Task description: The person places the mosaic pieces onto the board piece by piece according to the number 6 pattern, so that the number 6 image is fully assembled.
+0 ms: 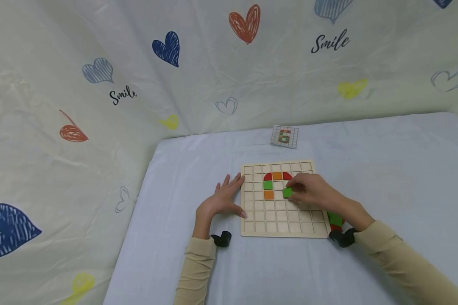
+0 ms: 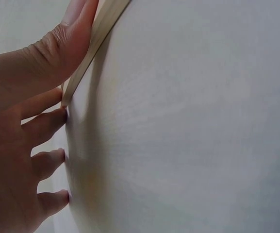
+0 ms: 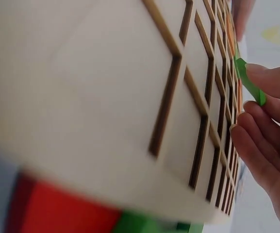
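Observation:
A square wooden grid board [image 1: 285, 228] lies on the white-covered table. Near its top sit red rounded tiles [image 1: 267, 176], orange square tiles [image 1: 269, 195] and a green square tile [image 1: 268, 185]. My right hand [image 1: 312, 189] pinches another green square tile [image 1: 287, 192] between thumb and fingertips, tilted over the grid; the right wrist view shows this green tile [image 3: 250, 83] on edge. My left hand [image 1: 223, 199] rests at the board's left side with fingers spread. In the left wrist view its thumb lies along the wooden edge [image 2: 98, 41].
Behind the board lies a small pattern card [image 1: 284, 137] showing a coloured figure on a grid. Loose green and red tiles [image 1: 335, 219] are at the board's right edge, partly under my right wrist. A cloth with printed hearts [image 1: 245, 24] hangs behind the table.

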`<state>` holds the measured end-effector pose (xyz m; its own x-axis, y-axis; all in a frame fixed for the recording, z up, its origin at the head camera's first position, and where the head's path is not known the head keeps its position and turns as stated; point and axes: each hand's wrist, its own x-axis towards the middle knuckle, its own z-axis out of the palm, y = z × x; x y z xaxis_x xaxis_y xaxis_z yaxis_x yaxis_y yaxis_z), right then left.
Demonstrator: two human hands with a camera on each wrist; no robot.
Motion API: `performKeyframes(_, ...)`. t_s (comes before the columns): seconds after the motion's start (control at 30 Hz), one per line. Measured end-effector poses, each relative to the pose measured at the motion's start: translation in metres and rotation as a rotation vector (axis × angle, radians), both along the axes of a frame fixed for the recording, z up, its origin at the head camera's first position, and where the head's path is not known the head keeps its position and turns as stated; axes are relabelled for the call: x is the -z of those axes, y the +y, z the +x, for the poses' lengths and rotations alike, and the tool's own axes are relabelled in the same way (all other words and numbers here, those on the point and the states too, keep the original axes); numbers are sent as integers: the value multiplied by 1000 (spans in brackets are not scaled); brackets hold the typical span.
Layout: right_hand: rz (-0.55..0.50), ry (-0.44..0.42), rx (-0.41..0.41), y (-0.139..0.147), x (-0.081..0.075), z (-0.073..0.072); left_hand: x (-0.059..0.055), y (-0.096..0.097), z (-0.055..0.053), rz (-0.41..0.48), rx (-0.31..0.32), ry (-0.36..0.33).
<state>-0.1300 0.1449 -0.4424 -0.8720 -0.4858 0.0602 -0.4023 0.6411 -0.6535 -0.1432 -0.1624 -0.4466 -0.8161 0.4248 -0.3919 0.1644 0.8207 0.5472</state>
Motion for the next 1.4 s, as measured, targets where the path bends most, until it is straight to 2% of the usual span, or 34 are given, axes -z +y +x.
performKeyframes(0.3,42,-37,-30,-17,6,-7,0,0,-1,15,-5,-6)
performKeyframes(0.5,85,2,-51,-23,7,-9,0,0,-1,18,-3,-6)
performKeyframes(0.87,85,22,-49,-26,9,-9,-1,1,-1,11,-6,-9)
performKeyframes(1.13,65,73,-68,-23,6,-4,-1,1,-1,3,-11,-4)
performKeyframes(1.4,47,117,-24,-6,-1,7,1,2,-1,-5,-6,-4)
